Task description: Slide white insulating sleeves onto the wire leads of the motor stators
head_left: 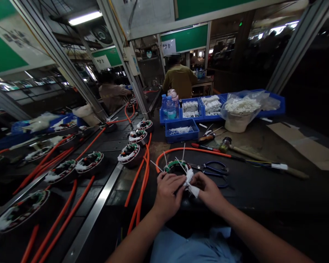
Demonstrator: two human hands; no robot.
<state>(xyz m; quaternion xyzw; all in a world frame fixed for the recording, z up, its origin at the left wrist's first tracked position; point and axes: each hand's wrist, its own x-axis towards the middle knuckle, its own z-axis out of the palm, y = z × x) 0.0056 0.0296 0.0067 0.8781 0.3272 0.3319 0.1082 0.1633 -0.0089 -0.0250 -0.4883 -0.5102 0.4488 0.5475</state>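
A ring-shaped motor stator (pixel 178 165) with green and white windings lies on the dark bench in front of me. Several thin white strips stick up from its rim, and an orange cable leads away from it. White wrapping (pixel 190 177) covers the near right part of the ring, and a loose white end hangs toward me. My left hand (pixel 167 188) is closed at the near left rim, fingertips against the wrapping. At the near right, my right hand (pixel 210 190) pinches the white wrapping between thumb and fingers. Both hands partly hide the stator's near side.
Blue-handled pliers (pixel 215 168) lie just right of the stator, with a hammer (pixel 235 147) and screwdriver (pixel 207 138) beyond. A small blue box (pixel 181 131) holds white strips; blue bins (pixel 192 109) stand behind. More stators (pixel 129 153) and orange cables line the left. Another person (pixel 179 80) sits further back.
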